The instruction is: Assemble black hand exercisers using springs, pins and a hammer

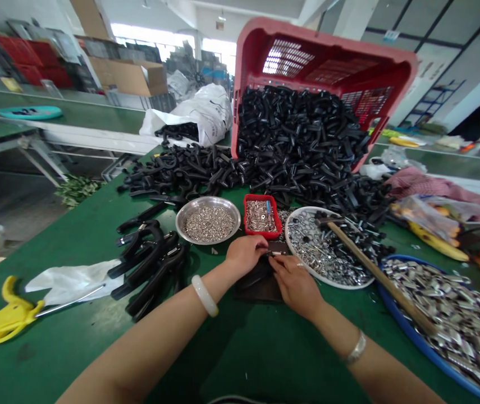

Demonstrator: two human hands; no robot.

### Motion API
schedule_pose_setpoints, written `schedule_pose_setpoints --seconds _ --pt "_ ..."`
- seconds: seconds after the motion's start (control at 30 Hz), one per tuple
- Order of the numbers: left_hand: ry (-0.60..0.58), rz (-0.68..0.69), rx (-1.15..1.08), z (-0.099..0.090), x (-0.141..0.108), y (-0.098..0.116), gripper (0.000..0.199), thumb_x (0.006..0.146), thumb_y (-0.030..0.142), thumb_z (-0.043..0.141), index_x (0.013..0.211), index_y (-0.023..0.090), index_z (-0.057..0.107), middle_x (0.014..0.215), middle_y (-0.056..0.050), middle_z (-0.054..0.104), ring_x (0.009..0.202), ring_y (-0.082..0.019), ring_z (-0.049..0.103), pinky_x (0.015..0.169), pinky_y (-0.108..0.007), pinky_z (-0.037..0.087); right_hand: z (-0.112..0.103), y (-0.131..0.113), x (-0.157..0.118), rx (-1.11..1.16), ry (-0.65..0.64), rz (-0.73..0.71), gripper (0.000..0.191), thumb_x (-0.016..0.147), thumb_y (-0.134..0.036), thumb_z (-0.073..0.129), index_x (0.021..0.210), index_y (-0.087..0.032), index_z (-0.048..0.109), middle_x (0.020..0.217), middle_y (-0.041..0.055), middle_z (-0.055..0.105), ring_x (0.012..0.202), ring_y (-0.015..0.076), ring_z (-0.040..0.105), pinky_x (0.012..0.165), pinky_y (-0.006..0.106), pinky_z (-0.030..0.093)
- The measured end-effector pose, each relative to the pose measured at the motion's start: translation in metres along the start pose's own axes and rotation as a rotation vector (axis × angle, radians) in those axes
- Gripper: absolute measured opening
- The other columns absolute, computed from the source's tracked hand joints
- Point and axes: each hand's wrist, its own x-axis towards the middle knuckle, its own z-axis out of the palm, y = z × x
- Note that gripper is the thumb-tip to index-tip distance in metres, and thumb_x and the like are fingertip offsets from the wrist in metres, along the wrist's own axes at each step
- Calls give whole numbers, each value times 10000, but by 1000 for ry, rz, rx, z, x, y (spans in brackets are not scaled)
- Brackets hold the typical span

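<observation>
The left hand [245, 254] and right hand [295, 286] curl closed on a black plastic part [260, 282], fingertips pinching a small metal piece [277, 253] at its far end; the grip looks firm, with both wrists low over the green workbench [46, 359]. Just ahead of the black plastic part sit a red tray of screws [263, 197] and a steel bowl of silver fasteners [208, 199]; a white plate of fasteners [287, 247] lies close on its right, black moulded handles [151, 269] close on its left.
</observation>
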Motion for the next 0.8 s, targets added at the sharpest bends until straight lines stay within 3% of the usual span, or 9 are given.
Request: schedule_pose_setpoints --seconds 0.2,0.5,0.8 --pt "26 83 136 6 -1 2 146 781 293 531 851 267 657 900 10 635 850 -150 569 735 -253 424 7 1 -9 148 78 44 367 809 -159 437 1166 -118 515 1134 145 517 1060 241 437 904 422 412" --pt "-76 172 226 -2 3 1 202 775 251 506 904 227 659 866 -19 659 785 -159 588 714 -260 433 9 3 -14 199 134 71 354 817 -167 433 1157 -131 525 1114 138 521 1055 243 439 904 431 412" --pt "-22 238 204 5 5 -1 135 787 239 525 843 224 647 887 -4 618 837 -136 558 745 -245 438 11 5 -15 216 155 72 351 818 -165 436 1157 -135 522 1133 135 517 1060 236 436 909 430 408"
